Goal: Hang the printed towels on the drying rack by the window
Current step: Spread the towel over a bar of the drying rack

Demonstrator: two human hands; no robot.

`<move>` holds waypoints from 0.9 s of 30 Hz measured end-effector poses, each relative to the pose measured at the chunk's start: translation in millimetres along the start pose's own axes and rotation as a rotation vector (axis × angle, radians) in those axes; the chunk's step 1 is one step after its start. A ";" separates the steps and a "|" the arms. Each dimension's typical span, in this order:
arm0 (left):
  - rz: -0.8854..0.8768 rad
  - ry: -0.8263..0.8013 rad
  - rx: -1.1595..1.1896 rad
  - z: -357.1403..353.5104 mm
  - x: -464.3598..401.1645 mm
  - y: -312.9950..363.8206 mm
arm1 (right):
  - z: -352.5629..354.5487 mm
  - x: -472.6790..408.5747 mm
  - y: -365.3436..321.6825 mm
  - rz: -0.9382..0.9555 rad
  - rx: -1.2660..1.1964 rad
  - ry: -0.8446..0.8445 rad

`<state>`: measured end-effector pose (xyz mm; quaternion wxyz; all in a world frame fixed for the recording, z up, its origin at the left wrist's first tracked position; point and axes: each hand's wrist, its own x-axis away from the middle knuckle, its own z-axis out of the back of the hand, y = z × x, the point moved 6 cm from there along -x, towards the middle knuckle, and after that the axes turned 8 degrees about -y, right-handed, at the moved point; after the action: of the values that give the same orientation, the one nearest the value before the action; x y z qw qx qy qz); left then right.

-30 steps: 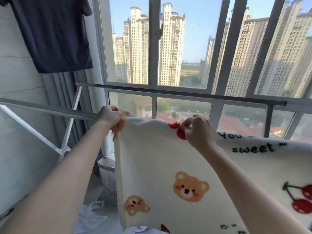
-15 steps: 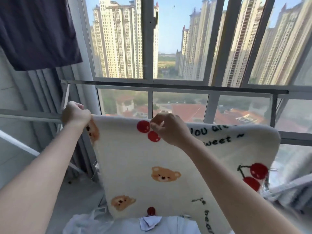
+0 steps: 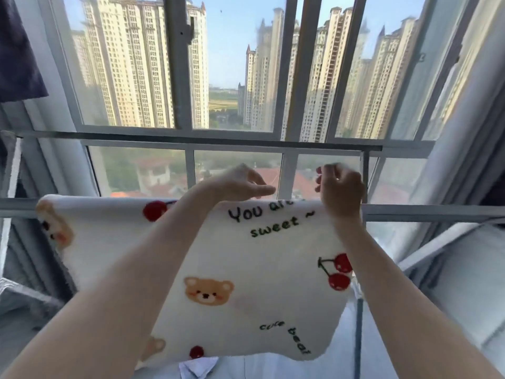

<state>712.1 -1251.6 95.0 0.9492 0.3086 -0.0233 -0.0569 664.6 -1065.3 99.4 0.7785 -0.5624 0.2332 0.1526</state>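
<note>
The printed towel (image 3: 273, 269) drapes over the rack's near rail (image 3: 426, 210). Right hand (image 3: 340, 191) pinches its top right edge; left hand (image 3: 240, 184) hovers, fingers loose. I'd level both halves and smooth the fold.

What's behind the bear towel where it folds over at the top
The towel hangs over the rack's near rail, which shows bare on both sides but is covered along the fold. Beyond it is the window. The towel's far side is hidden.

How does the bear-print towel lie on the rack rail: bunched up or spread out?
Spread out. The towel drapes flat over the rail, its bears, cherries and lettering readable, without folds.
</note>
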 end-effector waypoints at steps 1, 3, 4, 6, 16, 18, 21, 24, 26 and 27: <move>-0.026 -0.036 -0.020 -13.6 -11.9 14.2 | 22.0 -1.3 12.9 -0.031 -0.001 0.065; -0.036 -0.071 -0.064 -37.4 -30.9 31.4 | 58.0 1.0 42.1 -0.150 -0.015 0.128; -0.038 -0.059 -0.082 -45.1 -37.9 34.0 | 70.1 3.7 58.3 -0.237 0.017 0.109; -0.045 0.022 -0.063 -50.4 -45.3 35.8 | 81.7 12.3 90.2 -0.408 0.151 -0.048; -0.137 -0.144 0.166 -29.5 -12.9 51.2 | 22.0 50.1 97.9 -0.506 -0.406 -0.800; -0.113 -0.220 0.157 -27.8 -0.3 46.5 | 7.2 60.9 86.9 -0.473 -0.458 -1.009; -0.087 -0.131 0.212 -21.7 7.9 33.5 | -5.7 57.1 70.3 -0.397 -0.597 -1.001; -0.025 -0.028 0.160 -17.7 7.8 19.0 | -16.3 53.6 55.4 -0.376 -0.721 -0.987; 0.017 -0.033 0.071 -19.5 7.2 11.6 | -18.5 53.5 48.3 -0.349 -0.750 -0.978; 0.025 -0.033 0.048 -20.1 7.2 8.8 | -17.5 52.4 45.3 -0.333 -0.758 -0.957</move>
<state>721.6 -1233.7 84.0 0.9416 0.3302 -0.0443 -0.0495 682.8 -1068.6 30.4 0.5566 -0.6974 -0.3016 0.3360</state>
